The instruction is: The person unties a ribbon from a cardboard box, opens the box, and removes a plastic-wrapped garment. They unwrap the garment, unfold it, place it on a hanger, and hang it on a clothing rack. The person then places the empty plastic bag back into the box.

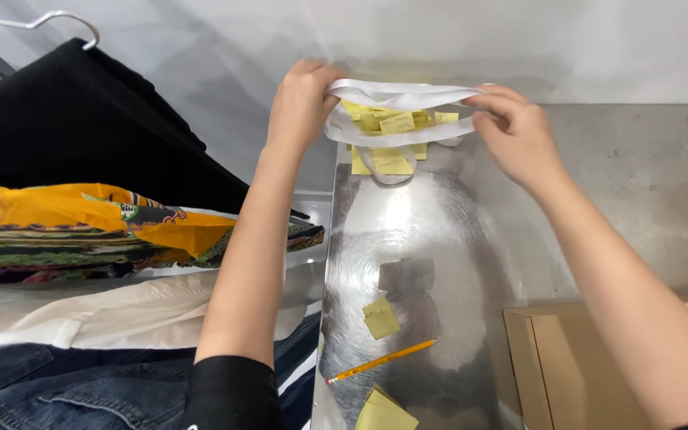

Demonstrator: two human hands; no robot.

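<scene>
Both hands hold open a white plastic bag [400, 95] at the far end of a shiny metal table [431, 223]. My left hand [300, 99] grips the bag's left rim, and my right hand [519, 131] grips its right rim. Inside the bag lie several folded yellow paper notes [396, 123]; a couple show through its lower side. Nearer to me on the table are a yellow note [381, 318], a yellow pencil [381, 361] and another yellow note [384, 412] at the bottom edge.
Left of the table hang clothes: a black garment [81, 127] on a hanger, a yellow patterned fabric [113, 219], a cream piece and denim [65, 386]. A brown cardboard box [591, 358] sits at the lower right. A grey wall rises behind the table.
</scene>
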